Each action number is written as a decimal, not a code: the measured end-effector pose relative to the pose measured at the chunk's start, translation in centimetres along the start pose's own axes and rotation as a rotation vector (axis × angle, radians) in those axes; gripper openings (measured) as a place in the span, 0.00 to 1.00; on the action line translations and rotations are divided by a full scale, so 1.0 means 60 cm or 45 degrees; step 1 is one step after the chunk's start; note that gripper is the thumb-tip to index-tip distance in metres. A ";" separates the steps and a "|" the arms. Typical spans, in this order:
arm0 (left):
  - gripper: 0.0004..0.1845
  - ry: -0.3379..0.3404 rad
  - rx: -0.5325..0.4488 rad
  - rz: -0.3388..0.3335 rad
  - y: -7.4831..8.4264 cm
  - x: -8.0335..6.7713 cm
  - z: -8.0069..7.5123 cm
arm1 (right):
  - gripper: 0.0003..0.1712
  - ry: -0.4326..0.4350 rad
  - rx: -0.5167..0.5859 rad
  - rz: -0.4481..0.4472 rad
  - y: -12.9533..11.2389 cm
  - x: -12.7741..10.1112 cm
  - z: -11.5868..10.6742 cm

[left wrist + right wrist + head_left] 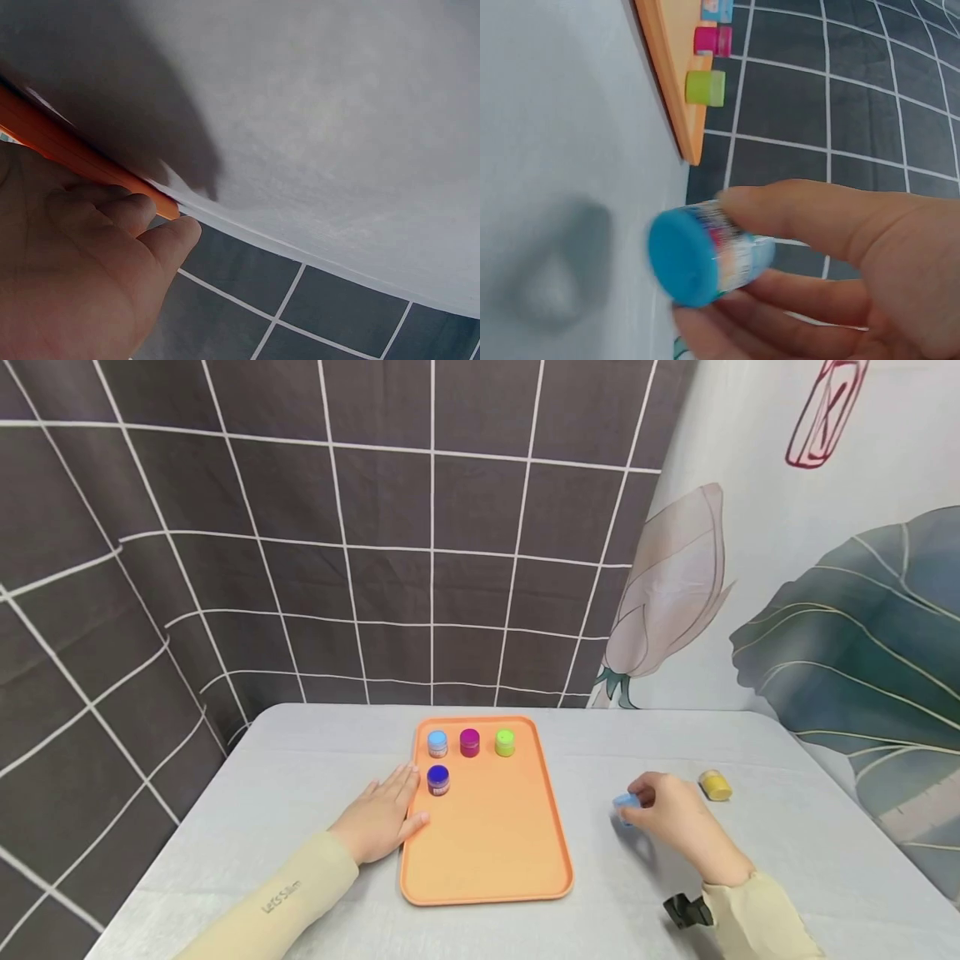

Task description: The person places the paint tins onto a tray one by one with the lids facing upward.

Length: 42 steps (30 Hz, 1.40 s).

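A dark grid-lined backdrop (pixel 390 577) is hanging behind one pale table (pixel 330 760), where six jars are showing. Four are standing on the single orange tray (pixel 487 852): a light blue one (pixel 437 743), a magenta one (pixel 469 742) and a green one (pixel 505 742) are forming the far row, and a dark blue one (pixel 438 780) is sitting nearer. One yellow jar (pixel 716 785) is resting right of the right hand (pixel 671 814), whose fingers and thumb are pinching the sixth, a blue jar (pixel 701 255), above the table right of the tray. Its long axis is slanting, the bluer end pointing tableward, though blur is making it hard to call that end the lid. The left hand (pixel 378 818) is lying along the tray's left edge, fingers extending straight, thumb apart.
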<state>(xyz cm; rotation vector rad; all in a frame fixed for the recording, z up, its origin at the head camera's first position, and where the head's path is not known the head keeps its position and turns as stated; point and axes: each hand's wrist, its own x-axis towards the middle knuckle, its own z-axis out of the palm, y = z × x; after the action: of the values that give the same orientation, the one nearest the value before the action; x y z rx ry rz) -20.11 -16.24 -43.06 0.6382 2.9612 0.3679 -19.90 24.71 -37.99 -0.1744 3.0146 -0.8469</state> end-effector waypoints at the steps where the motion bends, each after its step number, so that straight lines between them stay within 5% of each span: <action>1: 0.39 -0.001 0.001 -0.001 0.000 0.001 0.000 | 0.18 0.027 0.022 -0.015 -0.001 0.001 0.002; 17: 0.38 0.012 -0.008 0.011 0.001 -0.001 0.004 | 0.17 0.202 0.175 -0.168 -0.024 0.039 0.056; 42: 0.39 0.002 -0.019 0.000 0.001 0.001 0.000 | 0.18 0.119 0.515 -0.171 -0.107 0.095 0.105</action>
<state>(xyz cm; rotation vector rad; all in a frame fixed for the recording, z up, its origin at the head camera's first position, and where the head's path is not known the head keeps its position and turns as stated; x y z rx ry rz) -20.14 -16.13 -43.05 0.6371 2.9572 0.3901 -24.67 15.40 -39.88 -0.3415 2.8564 -1.4892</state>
